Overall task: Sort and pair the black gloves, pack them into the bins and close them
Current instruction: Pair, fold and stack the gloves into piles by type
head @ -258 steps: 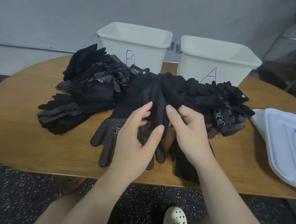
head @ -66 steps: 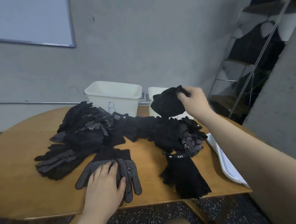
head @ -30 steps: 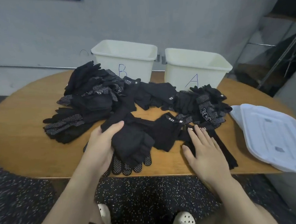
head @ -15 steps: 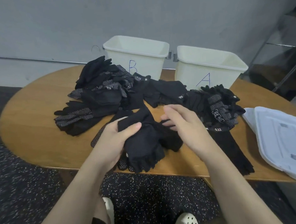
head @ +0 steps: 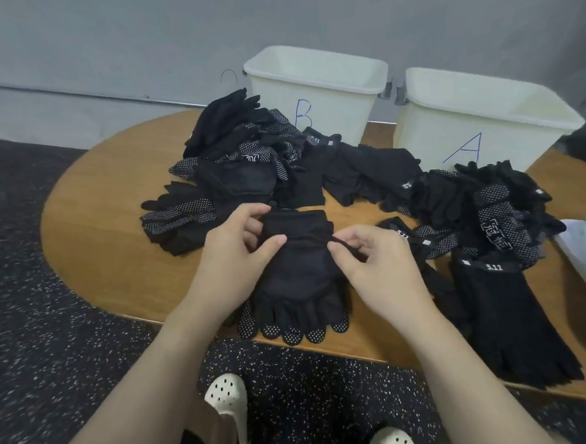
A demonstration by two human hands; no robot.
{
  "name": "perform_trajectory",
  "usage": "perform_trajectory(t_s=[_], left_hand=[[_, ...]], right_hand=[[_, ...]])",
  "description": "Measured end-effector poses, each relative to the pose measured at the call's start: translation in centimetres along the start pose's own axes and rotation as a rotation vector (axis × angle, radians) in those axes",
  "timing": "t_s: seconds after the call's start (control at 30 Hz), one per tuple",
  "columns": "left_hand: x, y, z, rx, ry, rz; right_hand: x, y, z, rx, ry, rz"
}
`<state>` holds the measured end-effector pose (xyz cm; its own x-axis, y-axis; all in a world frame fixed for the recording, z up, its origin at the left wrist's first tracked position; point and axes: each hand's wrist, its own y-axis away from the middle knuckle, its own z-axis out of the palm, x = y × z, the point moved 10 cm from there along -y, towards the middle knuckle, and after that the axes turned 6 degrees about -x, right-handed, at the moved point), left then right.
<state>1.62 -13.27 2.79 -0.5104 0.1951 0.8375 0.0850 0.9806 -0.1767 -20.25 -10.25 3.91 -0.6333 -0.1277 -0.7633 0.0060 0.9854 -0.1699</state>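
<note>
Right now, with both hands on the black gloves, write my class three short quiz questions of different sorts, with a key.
1. True or false: the cream plastic bin marked B has its lid on.
2. What does the right hand pinch?
3. The dotted fingertips lie: a) under the plain black knit glove, b) in the cream plastic bin marked A.
Key: 1 false; 2 the plain glove's edge, while the left hand holds it too; 3 a.

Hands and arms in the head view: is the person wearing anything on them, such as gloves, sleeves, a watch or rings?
Nothing shows on them. The left hand and right hand are bare, with no gloves, rings or watch visible. Both forearms are uncovered as far as the frame shows; no sleeves, bands or markings appear.
</note>
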Motion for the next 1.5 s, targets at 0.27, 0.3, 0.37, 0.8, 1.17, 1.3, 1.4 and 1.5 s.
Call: perform_trajectory(t_s=[0.27, 0.3, 0.37, 0.8, 1.17, 1.3, 1.4, 1.5], left_hand=[[5.0, 3.7, 6.5, -0.237, -0.599, 0.399], [4.3, 4.0, 7.7, -0.306, -0.656, 0.374], [3.0, 4.2, 8.8, -0.382, -0.740, 0.329], [3.0, 4.3, 8.8, -0.530, -0.636, 0.315], [11.8, 6.3, 8.3, -0.149, -0.528, 0.565], [11.1, 5.5, 10.5, -0.258, -0.348, 0.325], [10.3, 4.8, 12.0, -0.326, -0.061, 0.187], [10.5, 4.6, 12.6, -0.342, 0.275, 0.173]], right_hand=[[0.8, 0.4, 1.6, -0.107, 0.252, 0.009], [0.7, 0.5, 1.6, -0.117, 0.242, 0.001], [0.7, 0.8, 1.4, -0.135, 0.214, -0.012], [7.2, 2.2, -10.6, 0.210, 0.703, 0.425], [4.9, 1.7, -11.3, 0.366, 0.134, 0.161], [3.7, 2.1, -10.2, 0.284, -0.270, 0.063], [2.1, 2.0, -8.8, 0.152, -0.462, -0.037], [1.3, 1.9, -7.4, 0.000, -0.640, -0.063]])
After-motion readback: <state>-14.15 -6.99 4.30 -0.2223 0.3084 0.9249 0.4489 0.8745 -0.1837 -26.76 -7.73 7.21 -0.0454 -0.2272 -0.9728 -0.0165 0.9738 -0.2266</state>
